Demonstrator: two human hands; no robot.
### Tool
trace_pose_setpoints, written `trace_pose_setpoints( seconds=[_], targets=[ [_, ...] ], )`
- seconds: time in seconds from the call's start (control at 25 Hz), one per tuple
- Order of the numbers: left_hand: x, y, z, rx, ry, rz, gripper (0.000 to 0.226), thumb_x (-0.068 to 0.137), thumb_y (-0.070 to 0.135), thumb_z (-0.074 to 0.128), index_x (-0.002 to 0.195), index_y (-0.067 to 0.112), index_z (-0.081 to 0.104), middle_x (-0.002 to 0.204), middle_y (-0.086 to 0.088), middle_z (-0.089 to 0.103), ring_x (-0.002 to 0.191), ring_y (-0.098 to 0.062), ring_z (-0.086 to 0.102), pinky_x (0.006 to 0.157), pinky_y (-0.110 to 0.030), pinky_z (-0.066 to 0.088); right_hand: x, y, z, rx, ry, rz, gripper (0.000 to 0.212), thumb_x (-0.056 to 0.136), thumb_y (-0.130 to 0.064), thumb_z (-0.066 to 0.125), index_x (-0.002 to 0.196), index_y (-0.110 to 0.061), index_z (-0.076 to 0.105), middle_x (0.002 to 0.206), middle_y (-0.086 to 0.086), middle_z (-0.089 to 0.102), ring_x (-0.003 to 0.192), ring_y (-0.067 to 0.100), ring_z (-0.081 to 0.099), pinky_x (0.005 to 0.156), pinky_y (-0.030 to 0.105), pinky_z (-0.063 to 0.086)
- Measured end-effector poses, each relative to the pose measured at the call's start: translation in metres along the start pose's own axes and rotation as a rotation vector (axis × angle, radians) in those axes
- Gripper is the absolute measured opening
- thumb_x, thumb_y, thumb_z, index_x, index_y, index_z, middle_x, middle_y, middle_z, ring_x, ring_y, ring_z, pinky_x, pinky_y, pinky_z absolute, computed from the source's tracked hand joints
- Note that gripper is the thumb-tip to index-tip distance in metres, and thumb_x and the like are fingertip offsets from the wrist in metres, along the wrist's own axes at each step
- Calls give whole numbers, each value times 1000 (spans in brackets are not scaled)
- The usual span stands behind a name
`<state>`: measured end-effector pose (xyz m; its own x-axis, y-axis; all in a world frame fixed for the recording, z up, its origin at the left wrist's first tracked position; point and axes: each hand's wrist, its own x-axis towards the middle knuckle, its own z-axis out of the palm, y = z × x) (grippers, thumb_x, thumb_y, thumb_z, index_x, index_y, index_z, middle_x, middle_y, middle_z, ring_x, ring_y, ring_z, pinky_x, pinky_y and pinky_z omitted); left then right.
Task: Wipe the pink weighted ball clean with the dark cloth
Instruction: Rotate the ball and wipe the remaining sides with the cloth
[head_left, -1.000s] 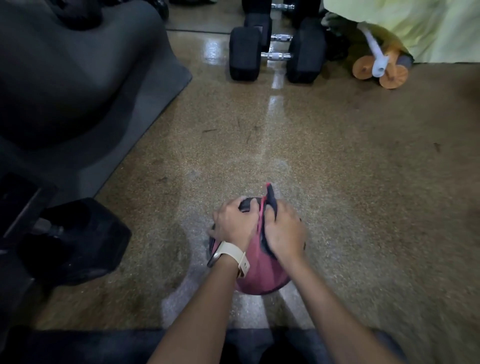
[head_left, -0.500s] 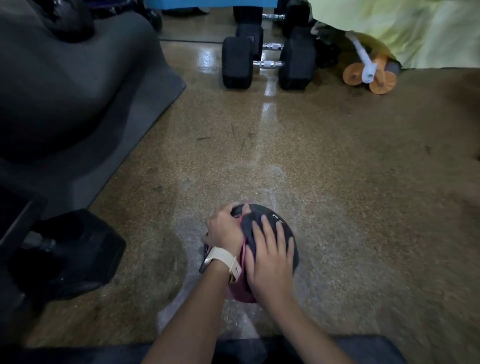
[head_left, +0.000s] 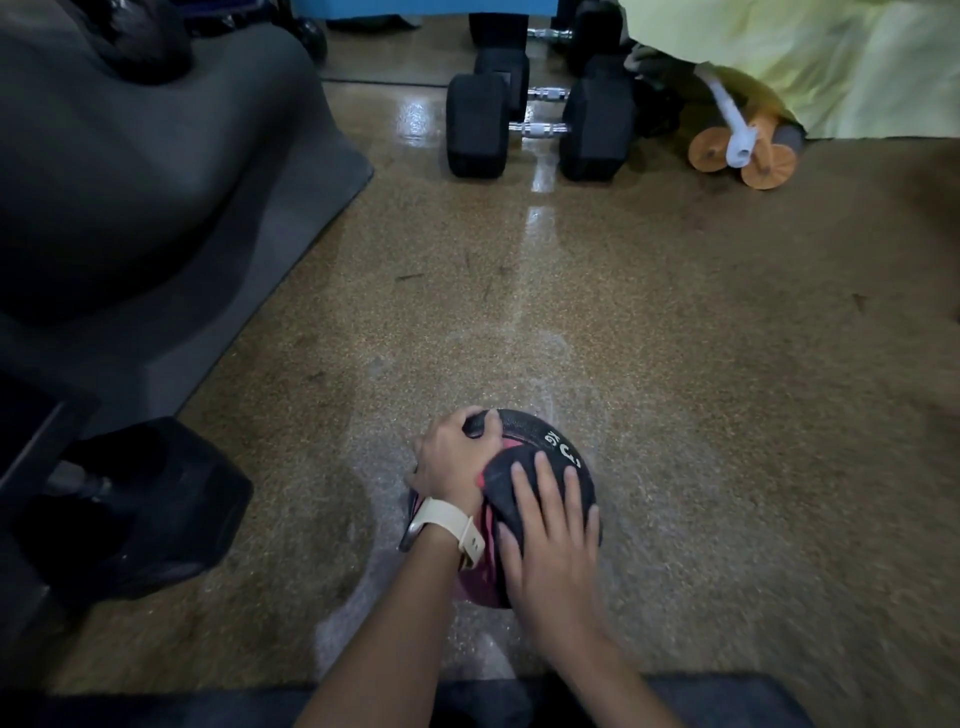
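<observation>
The pink weighted ball (head_left: 484, 578) rests on the speckled floor right in front of me, its black panel marked "3 KG" turned up and to the right. My left hand (head_left: 451, 460), with a cream watch on the wrist, grips the ball's black handle at the upper left. The dark cloth (head_left: 505, 484) lies over the top of the ball. My right hand (head_left: 551, 543) presses flat on the cloth with fingers spread. Most of the pink surface is hidden under my hands and the cloth.
Two black hex dumbbells (head_left: 540, 130) stand at the far end of the floor. An orange-wheeled roller (head_left: 744, 158) sits beside a yellow sheet (head_left: 810, 62). A grey mat (head_left: 234, 270) and a dark dumbbell (head_left: 156, 499) lie to my left.
The ball has turned, so its black panel now faces up instead of the pink side. My right hand went from pinching the cloth to lying flat on it.
</observation>
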<state>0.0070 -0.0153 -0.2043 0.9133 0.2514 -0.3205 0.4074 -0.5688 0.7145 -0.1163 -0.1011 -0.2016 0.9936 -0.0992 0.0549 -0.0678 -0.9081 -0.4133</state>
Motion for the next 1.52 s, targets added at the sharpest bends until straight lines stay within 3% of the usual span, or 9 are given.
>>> trace_pose_setpoints(
  seconds=[0.12,0.2,0.32,0.56,0.8,1.0,1.2,1.36,1.52],
  targets=[
    [-13,2,-4,11,-11,0,58,82,65,37,126,41,66,139,4,63,135,-30,51,111,-57,41,27,21,-2,184,23,150,58,98,-50,17,147,-24,35,155,-1,33,145,23,24,116,42,23],
    [-37,-4,-6,26,-4,-1,56,96,59,32,144,38,52,158,3,45,148,-31,34,118,-61,29,74,35,-7,405,3,360,46,101,-40,30,114,-10,62,116,12,64,113,32,57,90,37,42],
    [-67,-13,-5,160,-54,142,70,93,59,7,155,40,33,169,9,23,158,-25,13,121,-69,13,109,42,-20,431,-125,435,47,100,-37,34,88,-5,66,84,15,66,83,34,61,69,38,41],
    [-14,5,4,202,-101,290,69,89,57,12,132,42,63,145,11,59,140,-20,47,117,-61,31,6,13,1,76,112,68,58,94,-45,28,142,-18,44,148,4,43,138,27,36,111,47,26],
    [-27,-1,7,184,-59,223,76,78,77,20,130,43,64,146,15,57,140,-17,47,115,-59,36,101,37,-19,402,-50,492,61,88,-50,22,97,-9,67,98,14,68,97,35,62,82,41,48],
    [-8,-11,7,29,-27,175,68,76,79,35,121,41,70,132,15,68,129,-15,59,110,-55,44,2,4,0,219,149,103,59,96,-47,25,145,-20,41,152,-2,39,143,22,27,114,43,24],
    [-14,-11,7,17,2,145,62,76,75,38,119,45,70,130,18,68,127,-16,60,108,-57,46,90,31,-8,356,-1,314,41,97,-38,27,113,-18,59,114,3,62,113,28,56,86,37,43],
    [2,-4,-2,-24,-28,102,39,88,60,56,117,41,73,128,11,72,122,-22,64,106,-38,48,-2,-11,16,132,167,148,56,100,-51,16,146,-25,36,153,-1,36,144,23,24,114,43,17],
    [0,-8,-3,-55,-16,61,40,88,61,55,118,41,73,129,8,72,122,-25,65,102,-35,50,10,17,17,587,207,277,53,99,-50,27,146,-28,35,149,-12,35,143,8,21,110,20,17]
  ],
)
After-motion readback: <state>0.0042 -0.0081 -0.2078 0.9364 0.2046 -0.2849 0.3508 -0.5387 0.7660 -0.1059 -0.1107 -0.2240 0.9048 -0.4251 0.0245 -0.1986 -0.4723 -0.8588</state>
